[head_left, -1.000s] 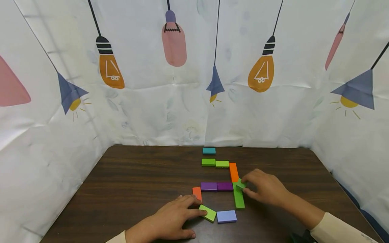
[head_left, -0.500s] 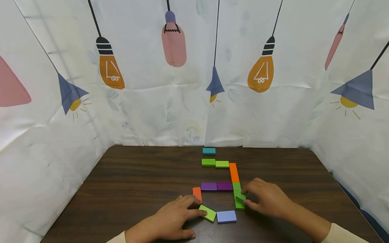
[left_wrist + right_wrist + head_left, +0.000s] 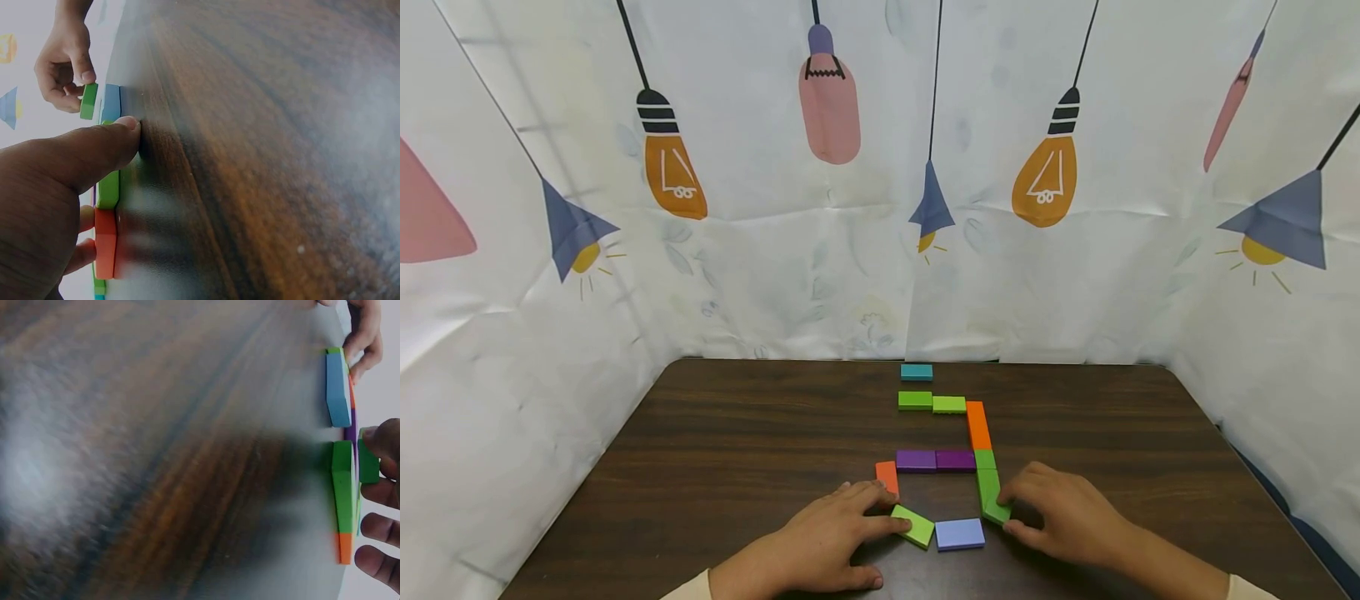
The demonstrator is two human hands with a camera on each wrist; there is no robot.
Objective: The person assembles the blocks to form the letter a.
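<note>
My right hand (image 3: 1063, 512) pinches a small green wooden block (image 3: 369, 462) between thumb and fingers. It is held above the table, overlapping the near end of a green block (image 3: 987, 483) lying there. The left hand (image 3: 820, 537) rests on the table, fingers relaxed. Its index finger touches a slanted lime block (image 3: 916, 531), and another fingertip lies at an orange-red block (image 3: 887, 476). Right of the lime block lies a light blue block (image 3: 959, 534). In the left wrist view the left thumb partly covers the lime block.
Two purple blocks (image 3: 916, 461) run up to the green one. Beyond them, an orange block (image 3: 978, 426) meets two lime-green blocks (image 3: 915, 401), and a teal block (image 3: 916, 372) lies near the far table edge. Lamp-patterned cloth (image 3: 760, 275) encloses the dark wooden table (image 3: 737, 450).
The right hand has moved toward the near side with the green block, from the far end of the lying green block to its near end. The left hand has stayed put.
</note>
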